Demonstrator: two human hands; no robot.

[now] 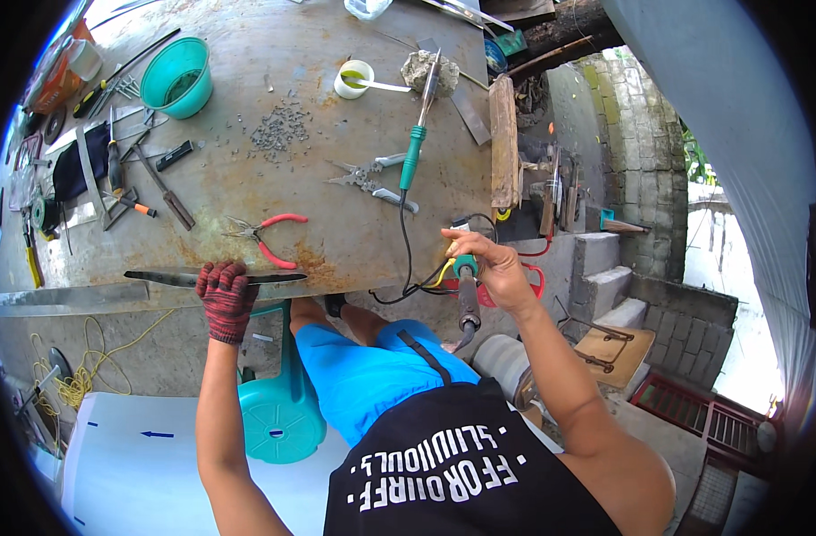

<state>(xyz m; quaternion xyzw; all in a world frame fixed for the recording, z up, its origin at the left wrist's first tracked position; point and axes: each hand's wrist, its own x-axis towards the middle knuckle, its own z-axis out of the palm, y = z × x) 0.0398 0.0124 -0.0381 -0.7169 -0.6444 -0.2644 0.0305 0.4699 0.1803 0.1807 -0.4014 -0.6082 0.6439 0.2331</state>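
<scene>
My left hand [224,299], in a red and black knitted glove, is closed round a long dark flat strip [165,279] with a pointed right end, at the table's near edge. Bare, my right hand [490,264] has its fingers curled round the green top of a tool with a dark grey barrel [469,304], just off the table's right front corner. Its exact kind I cannot make out. Red-handled pliers [263,239] lie just beyond the gloved hand. Farther back, a green-handled soldering iron [412,156] leans with its metal end on a stone [420,73].
On the metal table [336,255] are multi-tool pliers [372,179], a small grey heap of bits [281,127], a green bucket [177,79] and a white cup [353,79]. Several hand tools lie at left. A wooden block [504,143] borders the right edge; a green stool [283,420] stands below.
</scene>
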